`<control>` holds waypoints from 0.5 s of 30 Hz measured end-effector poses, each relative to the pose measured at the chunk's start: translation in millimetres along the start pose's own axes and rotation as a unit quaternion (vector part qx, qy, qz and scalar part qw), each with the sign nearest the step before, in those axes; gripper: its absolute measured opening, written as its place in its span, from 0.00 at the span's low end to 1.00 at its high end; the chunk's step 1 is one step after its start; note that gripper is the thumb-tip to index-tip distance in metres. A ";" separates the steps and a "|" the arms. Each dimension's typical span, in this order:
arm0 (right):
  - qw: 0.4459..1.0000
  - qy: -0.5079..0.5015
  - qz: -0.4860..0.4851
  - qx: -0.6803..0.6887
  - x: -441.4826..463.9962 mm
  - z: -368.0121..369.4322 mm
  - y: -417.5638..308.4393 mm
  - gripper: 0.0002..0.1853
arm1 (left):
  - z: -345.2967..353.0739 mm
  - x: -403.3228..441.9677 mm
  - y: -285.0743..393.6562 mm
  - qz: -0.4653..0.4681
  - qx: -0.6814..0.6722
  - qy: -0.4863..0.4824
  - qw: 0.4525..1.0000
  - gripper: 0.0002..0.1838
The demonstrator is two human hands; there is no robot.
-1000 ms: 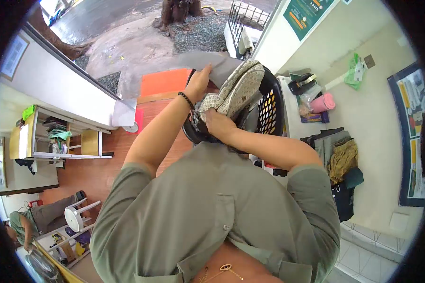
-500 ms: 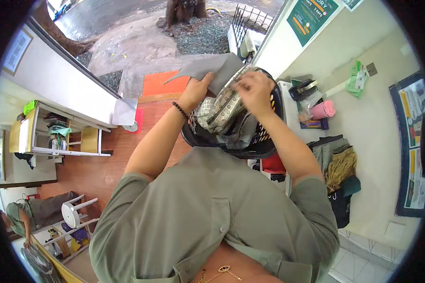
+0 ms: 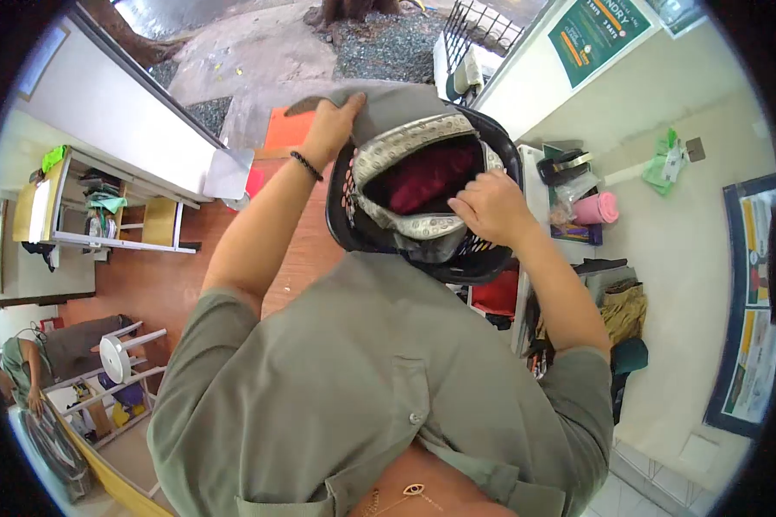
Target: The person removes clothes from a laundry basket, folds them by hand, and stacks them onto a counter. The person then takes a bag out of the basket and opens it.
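A black laundry basket (image 3: 339,226) with holes in its sides stands in front of my body. In it lies a patterned beige bag (image 3: 416,136), its top spread wide, with dark red cloth (image 3: 428,177) inside. My left hand (image 3: 332,129), a beaded bracelet at its wrist, grips grey cloth (image 3: 397,105) at the far left of the basket. With its fingers pinched, my right hand (image 3: 494,207) holds the right edge of the bag's opening.
A counter right of the basket holds a pink roll (image 3: 597,208) and a black item. Dark and mustard clothes (image 3: 622,308) hang at the right. At the left are a shelf (image 3: 116,211), a white stool (image 3: 115,358) and another person (image 3: 28,366).
The bag's top has gone from closed to spread wide, and the red cloth shows. My right hand has moved down to the bag's right edge. My left hand has shifted up and left.
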State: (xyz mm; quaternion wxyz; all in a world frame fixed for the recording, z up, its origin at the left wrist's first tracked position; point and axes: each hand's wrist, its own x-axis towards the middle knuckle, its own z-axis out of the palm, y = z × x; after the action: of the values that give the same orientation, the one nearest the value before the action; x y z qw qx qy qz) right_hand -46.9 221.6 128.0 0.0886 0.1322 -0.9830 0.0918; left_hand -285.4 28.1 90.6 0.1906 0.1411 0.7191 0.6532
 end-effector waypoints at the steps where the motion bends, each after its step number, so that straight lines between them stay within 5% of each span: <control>1: 1.000 -0.013 -0.004 0.010 -5.6 -2.7 -2.0 0.18 | -8.0 14.3 -8.3 -0.004 -0.002 -0.005 1.000 0.23; 7: 0.946 -0.312 0.053 -0.075 1.8 -18.4 -11.5 0.15 | -4.1 34.1 -37.4 -0.048 -0.121 0.138 0.982 0.23; 10: 0.928 -0.338 0.148 -0.053 31.6 5.5 11.4 0.14 | 4.1 33.5 -57.6 -0.017 -0.098 0.119 0.988 0.24; 12: 0.933 -0.328 0.128 -0.079 63.3 31.2 25.3 0.17 | 16.4 -1.7 -20.6 0.027 -0.082 0.031 0.996 0.24; 14: 0.871 -0.467 0.044 -0.149 110.5 52.7 29.1 0.19 | 29.5 -8.1 -15.7 -0.002 -0.043 0.028 0.999 0.20; 15: 0.881 -0.453 0.076 -0.114 123.0 62.1 34.5 0.24 | 31.3 -17.5 -7.9 0.005 -0.026 0.025 0.999 0.21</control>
State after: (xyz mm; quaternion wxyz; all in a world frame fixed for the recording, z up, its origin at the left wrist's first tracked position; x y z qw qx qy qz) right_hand -182.5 211.7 87.0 -0.3592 0.0730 -0.9266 -0.0839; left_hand -255.1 47.1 82.0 0.1730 0.1236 0.7058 0.6758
